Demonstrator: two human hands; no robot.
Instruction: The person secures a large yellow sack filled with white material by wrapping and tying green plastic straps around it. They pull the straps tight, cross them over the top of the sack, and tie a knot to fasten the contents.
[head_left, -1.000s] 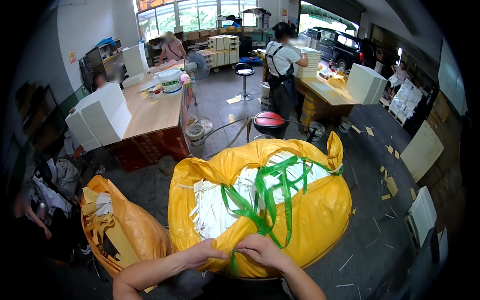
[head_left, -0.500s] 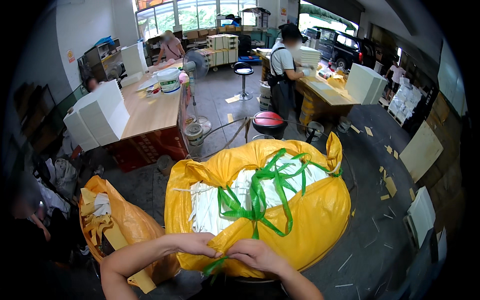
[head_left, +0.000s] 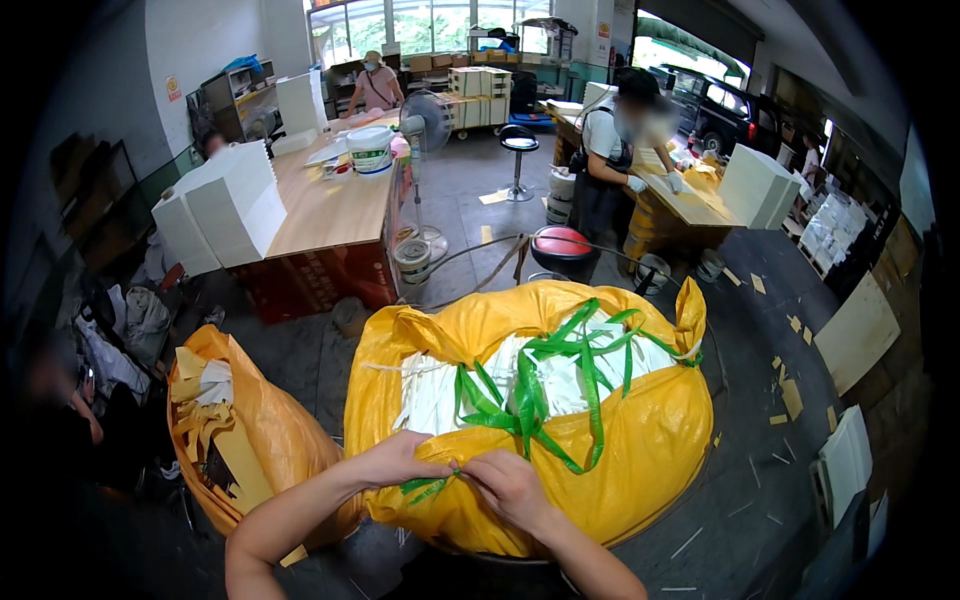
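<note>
A big yellow woven sack [head_left: 620,450] stands in front of me, its mouth gaping over a mass of white strips [head_left: 435,395]. Loose green plastic straps [head_left: 528,385] lie tangled across the opening. At the sack's near edge, my left hand [head_left: 402,460] and my right hand [head_left: 508,487] meet, both closed in a pinch on a green strap [head_left: 428,489] tied there. Its short tails hang below the left fingers. The knot itself is partly hidden by my fingertips.
To the left leans an orange sack [head_left: 270,440] of yellow and white scraps. Beyond are a wooden table [head_left: 325,215] with white blocks and a bucket [head_left: 370,150], a red stool [head_left: 562,241] and a person [head_left: 610,140] at another table. Scraps litter the floor at right.
My view has swung left, shifting the scene rightward. My hands remain together at the green strap, fingers slightly repositioned. The person at the right-hand table bends further over it.
</note>
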